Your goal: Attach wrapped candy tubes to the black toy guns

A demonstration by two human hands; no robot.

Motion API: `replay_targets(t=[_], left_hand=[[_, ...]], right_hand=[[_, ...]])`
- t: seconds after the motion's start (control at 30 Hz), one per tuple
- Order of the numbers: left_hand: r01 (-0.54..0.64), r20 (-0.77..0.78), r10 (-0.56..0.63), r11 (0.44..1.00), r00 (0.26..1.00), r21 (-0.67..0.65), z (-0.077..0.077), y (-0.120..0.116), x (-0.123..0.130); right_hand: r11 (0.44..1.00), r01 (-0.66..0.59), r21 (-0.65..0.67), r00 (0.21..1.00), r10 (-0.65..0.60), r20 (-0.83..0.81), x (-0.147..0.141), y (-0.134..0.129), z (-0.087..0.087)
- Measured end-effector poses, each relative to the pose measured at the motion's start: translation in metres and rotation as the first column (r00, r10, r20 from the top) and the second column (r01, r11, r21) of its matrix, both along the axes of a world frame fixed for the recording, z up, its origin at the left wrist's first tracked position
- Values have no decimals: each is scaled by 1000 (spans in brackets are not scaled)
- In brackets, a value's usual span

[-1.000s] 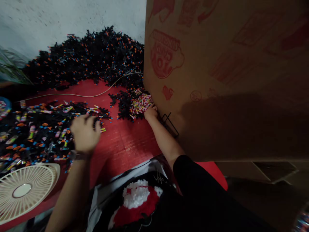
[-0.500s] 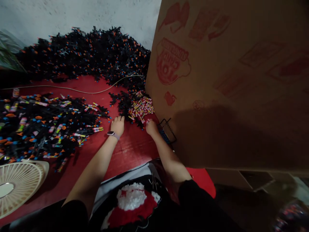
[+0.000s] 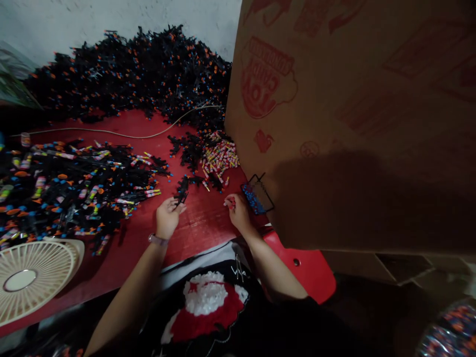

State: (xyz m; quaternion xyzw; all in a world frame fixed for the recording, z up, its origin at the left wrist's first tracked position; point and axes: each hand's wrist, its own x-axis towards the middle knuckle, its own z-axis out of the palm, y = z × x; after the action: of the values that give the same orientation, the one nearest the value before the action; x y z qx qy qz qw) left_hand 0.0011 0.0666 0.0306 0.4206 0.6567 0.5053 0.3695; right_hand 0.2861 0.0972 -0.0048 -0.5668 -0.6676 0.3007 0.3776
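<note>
My left hand [image 3: 168, 217], palm turned up, is closed on a black toy gun [image 3: 182, 192], which sticks out past the fingertips over the red tabletop [image 3: 201, 223]. My right hand [image 3: 237, 210] has its fingers curled together; a small reddish bit shows at the fingertips, too small to name. Just beyond the right hand lies a heap of small pink-and-yellow wrapped candy tubes [image 3: 221, 156]. Beside that heap is a small cluster of black toy guns [image 3: 189, 153]. To the right hand's right sits a black-rimmed tray [image 3: 256, 198] holding small blue pieces.
A large pile of black toy guns [image 3: 137, 74] with orange and blue tips lies against the wall. More toys with candy tubes [image 3: 85, 188] spread leftward. A cardboard box [image 3: 334, 124] towers at right. There are also a fan [image 3: 37, 282], a cord [image 3: 111, 135] and a red stool [image 3: 305, 267].
Both hands have drawn back toward my body. My left hand has turned palm up and now holds a black toy gun. My right hand has left the edge of the candy heap.
</note>
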Motion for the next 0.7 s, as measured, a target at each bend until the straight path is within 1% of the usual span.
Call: replay_targets(t=[0.07,0.1,0.13,0.17,0.2,0.23,0.3,0.33,0.4,0.47,0.53,0.6,0.63,0.7], left_hand=[[-22,219,28,999,975,-30,2,-21,4],[-32,352,52,998,935,-62,4,-31,7],[-32,472,76,994,879,-101,6,-40,10],[-24,562,99,990,821,-139,9,-48,14],[-12,615,115,986,780,-169,11,-54,17],[-1,631,119,983,767,-185,14,-59,21],[7,639,118,982,760,-190,19,-66,30],[7,639,114,983,760,-185,21,-67,34],[9,617,92,987,782,-158,26,-69,41],[26,535,30,995,845,-98,30,-71,44],[96,386,-75,995,919,-36,35,-75,44],[208,201,-198,978,959,-29,42,-82,43],[265,108,-260,963,960,-42,46,-86,43],[355,-55,-358,933,932,-62,55,-94,44]], right_hand=[[998,-42,49,986,33,166,7,-6,2],[995,-81,57,969,66,239,9,-9,3],[991,-120,50,949,100,299,11,-11,4],[989,-147,35,929,125,348,10,-13,5],[988,-156,18,911,137,388,9,-15,6],[989,-151,2,897,136,420,6,-17,8],[992,-122,-31,890,123,439,-2,-21,12],[993,-107,-51,905,119,407,-6,-23,15],[989,-105,-105,961,129,245,-14,-26,22],[981,-142,-135,990,143,-3,-20,-31,31],[968,-224,-110,955,195,-224,-25,-38,43],[944,-322,-71,893,278,-354,-29,-45,55],[929,-366,-62,867,316,-385,-31,-50,61],[901,-427,-72,842,368,-396,-34,-59,71]])
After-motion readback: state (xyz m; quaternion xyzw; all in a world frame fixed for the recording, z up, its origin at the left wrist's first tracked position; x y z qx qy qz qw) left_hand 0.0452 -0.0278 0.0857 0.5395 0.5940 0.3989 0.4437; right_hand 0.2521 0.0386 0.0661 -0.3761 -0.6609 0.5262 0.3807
